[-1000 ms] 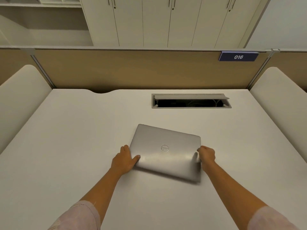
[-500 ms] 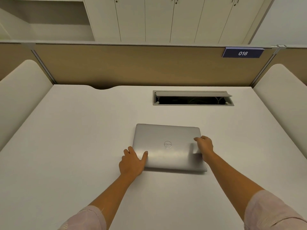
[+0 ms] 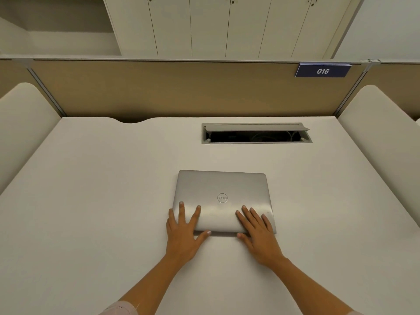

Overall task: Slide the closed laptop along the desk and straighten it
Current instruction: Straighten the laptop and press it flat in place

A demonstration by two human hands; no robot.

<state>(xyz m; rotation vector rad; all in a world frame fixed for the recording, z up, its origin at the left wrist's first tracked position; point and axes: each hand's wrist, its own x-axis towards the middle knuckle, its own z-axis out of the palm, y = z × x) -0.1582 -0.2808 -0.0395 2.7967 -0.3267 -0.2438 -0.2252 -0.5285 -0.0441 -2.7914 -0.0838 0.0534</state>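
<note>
Near the middle of the white desk, the closed laptop lies flat, lid up, a round logo at its centre. Its far edge runs nearly parallel to the cable hatch beyond it, so it looks close to square already, with at most a slight skew.

Both hands rest flat over its near corners. The left hand has its fingers spread apart, fingertips on the lid and thumb along the front edge; the right hand lies palm down with fingers closer together, reaching across the lid's near right corner. Neither clamps the machine; they press on it from above.

To finish the step well, I judge that light, even downward pressure from both palms is best, pushing forward or nudging one corner only until the far edge matches the hatch line. Uneven pressure would pivot it again.

The lid is brushed silver metal with rounded corners and a soft sheen near the hands. Beneath it the desk is matte, smooth and pale, likely letting the laptop glide easily. The hatch is a grey rectangular frame with its flap raised over a dark recess. Behind stands a tan partition carrying a blue number plate reading 016.
</note>
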